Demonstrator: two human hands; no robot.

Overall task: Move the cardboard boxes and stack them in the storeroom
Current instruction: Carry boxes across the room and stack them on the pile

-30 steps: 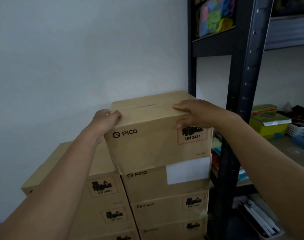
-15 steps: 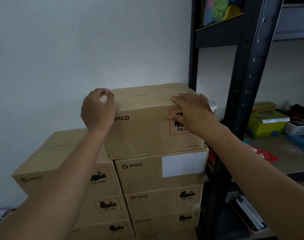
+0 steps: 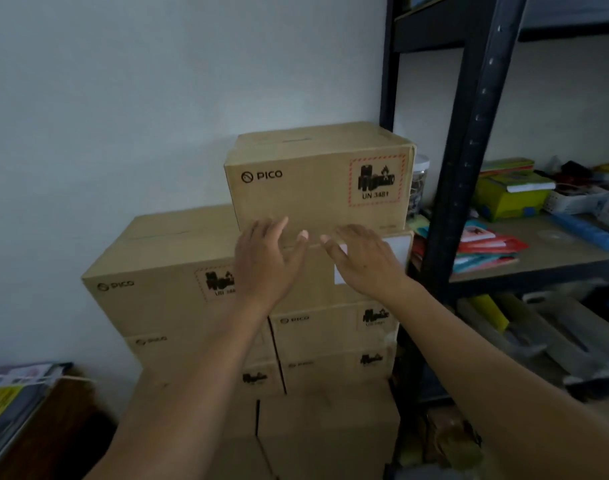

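A brown PICO cardboard box [image 3: 317,181] sits on top of the right-hand stack of boxes [image 3: 334,337] against the white wall. A lower stack of the same boxes [image 3: 157,268] stands to its left. My left hand [image 3: 265,261] and my right hand [image 3: 362,261] hover in front of the stacks, just below the top box, fingers spread and relaxed. Neither hand holds anything, and both are clear of the top box.
A black metal shelving unit [image 3: 466,150] stands right beside the stacks, its shelf crowded with books, a green box [image 3: 511,195] and small trays. A dark cabinet with papers [image 3: 15,396] sits at the lower left. A jar [image 3: 419,181] stands behind the top box.
Both hands have let go of the top box's upper corners and pulled back and down toward me. The box stays on the stack. My view has moved back.
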